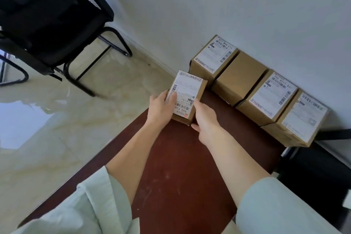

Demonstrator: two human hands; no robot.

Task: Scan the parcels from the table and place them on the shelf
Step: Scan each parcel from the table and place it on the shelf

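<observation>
Right, head view: I've got both hands on the small parcel [185, 97] at the far corner of the dark red surface [180, 167]. Left hand [161, 106] wraps its left edge, fingers [171, 99] curled onto the label; right hand [204, 118] clamps the near right corner. Label faces up, presumably so its barcode can be read. At two o'clock, four more parcels [269, 99] line the wall, three of them labels up. Black chair [51, 17] sits at ten o'clock. No scanner or shelf in sight.
</observation>
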